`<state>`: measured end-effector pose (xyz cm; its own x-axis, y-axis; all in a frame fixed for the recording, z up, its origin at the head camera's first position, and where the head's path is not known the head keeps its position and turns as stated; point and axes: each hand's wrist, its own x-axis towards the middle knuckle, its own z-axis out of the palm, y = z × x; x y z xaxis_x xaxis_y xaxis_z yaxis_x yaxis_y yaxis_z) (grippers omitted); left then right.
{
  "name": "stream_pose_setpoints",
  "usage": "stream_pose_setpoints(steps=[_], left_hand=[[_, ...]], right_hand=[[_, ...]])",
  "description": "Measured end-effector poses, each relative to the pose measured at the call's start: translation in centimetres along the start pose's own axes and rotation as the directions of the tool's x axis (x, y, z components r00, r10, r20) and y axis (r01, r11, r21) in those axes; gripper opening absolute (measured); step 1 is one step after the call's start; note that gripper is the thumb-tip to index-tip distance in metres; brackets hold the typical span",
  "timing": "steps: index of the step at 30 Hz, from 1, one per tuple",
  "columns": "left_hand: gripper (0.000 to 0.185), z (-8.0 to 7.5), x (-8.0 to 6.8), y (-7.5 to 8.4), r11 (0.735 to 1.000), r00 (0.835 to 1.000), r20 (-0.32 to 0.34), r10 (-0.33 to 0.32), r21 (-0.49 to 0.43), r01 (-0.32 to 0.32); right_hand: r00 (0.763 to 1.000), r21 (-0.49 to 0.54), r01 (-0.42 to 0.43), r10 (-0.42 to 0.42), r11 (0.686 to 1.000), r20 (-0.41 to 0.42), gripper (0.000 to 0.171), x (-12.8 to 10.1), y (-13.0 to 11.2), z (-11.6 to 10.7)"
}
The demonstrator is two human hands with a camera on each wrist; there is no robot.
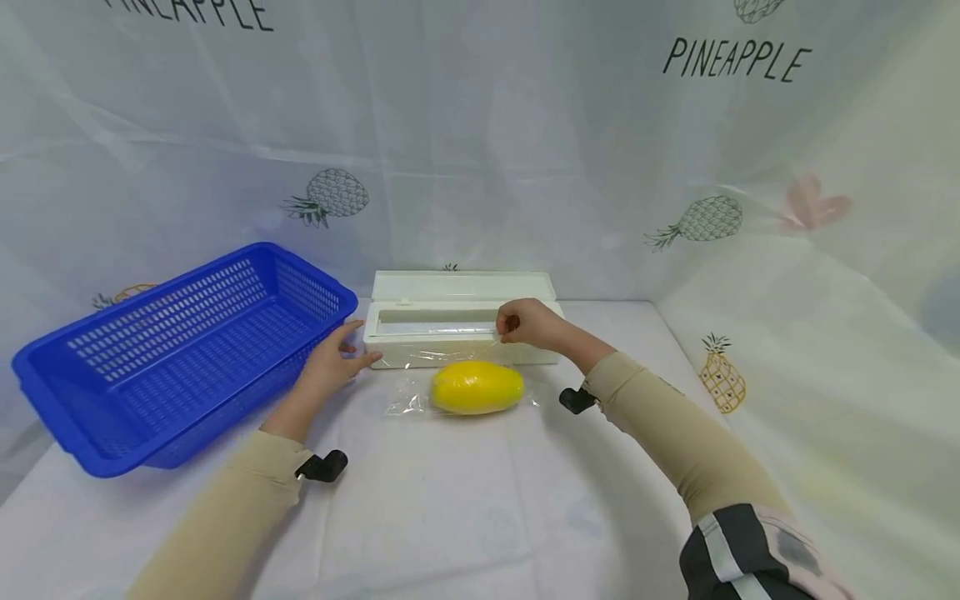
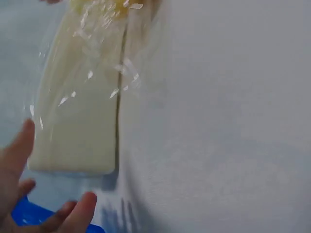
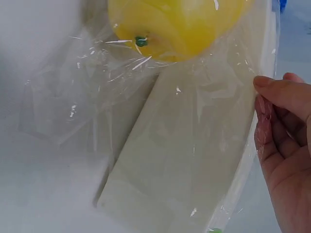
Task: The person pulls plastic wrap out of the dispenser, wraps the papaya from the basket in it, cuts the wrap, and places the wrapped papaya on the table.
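A right hand (image 1: 525,323) pinches clear film (image 3: 194,145) at the far dispenser (image 1: 457,329), drawing it taut over a yellow fruit (image 1: 476,387) lying just near it. The left hand (image 1: 333,360), fingers spread, steadies the dispenser's left end beside a blue basket (image 1: 112,417).

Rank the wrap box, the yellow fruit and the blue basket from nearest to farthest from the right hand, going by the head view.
From the right hand:
1. Wrap box, right under the hand, which pinches the film at its front edge.
2. Yellow fruit, just in front of the box, on the film.
3. Blue basket, far off to the left, past the left hand.
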<state>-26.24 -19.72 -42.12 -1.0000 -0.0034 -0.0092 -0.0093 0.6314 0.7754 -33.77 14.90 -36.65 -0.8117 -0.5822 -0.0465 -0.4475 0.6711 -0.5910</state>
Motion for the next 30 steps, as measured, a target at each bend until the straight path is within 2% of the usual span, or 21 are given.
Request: stream_pose_setpoints(steps=[2,4,6,8,10,12,15,19,21,26,30], left_hand=[[0.068,0.3,-1.0,0.8,0.993,0.997,-0.072,0.028,0.118,-0.019],[0.055,0.6,-1.7,1.8,0.978,0.992,-0.111,0.062,0.205,-0.038],[0.045,0.9,-2.0,3.2,0.957,0.986,-0.104,0.132,0.274,-0.099],[0.038,1.3,-1.6,4.7,0.929,0.970,-0.068,0.232,0.311,-0.201],[0.036,1.8,-0.9,6.2,0.888,0.938,0.001,0.346,0.323,-0.327],[0.037,2.4,0.0,7.5,0.841,0.899,0.083,0.429,0.328,-0.431],[0.037,3.2,1.3,8.7,0.790,0.855,0.205,0.476,0.328,-0.518],[0.033,4.1,2.7,9.5,0.780,0.833,0.317,0.454,0.311,-0.543],[0.031,4.4,3.2,9.6,0.792,0.829,0.353,0.433,0.290,-0.538],[0.022,4.5,3.7,9.3,0.825,0.827,0.393,0.402,0.238,-0.513],[0.013,4.2,3.8,8.9,0.838,0.821,0.401,0.407,0.193,-0.510]], right_hand=[[1.000,0.012,-0.003,0.003,1.000,0.015,0.012,-0.2,-0.1,-0.1],[0.999,0.021,0.013,-0.014,1.000,0.037,0.009,-0.3,-0.2,-0.3],[0.997,0.019,0.046,-0.047,0.999,0.062,0.008,-0.4,-0.2,-0.5],[0.992,0.008,0.085,-0.086,0.996,0.090,0.011,-0.5,-0.2,-0.6],[0.985,0.001,0.123,-0.122,0.992,0.120,0.014,-0.5,-0.1,-0.8],[0.978,-0.019,0.149,-0.145,0.989,0.151,0.017,-0.6,-0.2,-0.8],[0.967,-0.032,0.177,-0.167,0.984,0.193,0.019,-0.6,-0.3,-0.9],[0.959,-0.047,0.195,-0.180,0.980,0.219,0.021,-0.6,-0.6,-0.8],[0.957,-0.051,0.200,-0.183,0.979,0.226,0.022,-0.6,-0.7,-0.8],[0.963,-0.068,0.165,-0.146,0.984,0.227,0.023,-0.7,-0.9,-0.6],[0.978,-0.068,0.087,-0.073,0.994,0.195,0.017,-1.3,-1.2,-0.2]])
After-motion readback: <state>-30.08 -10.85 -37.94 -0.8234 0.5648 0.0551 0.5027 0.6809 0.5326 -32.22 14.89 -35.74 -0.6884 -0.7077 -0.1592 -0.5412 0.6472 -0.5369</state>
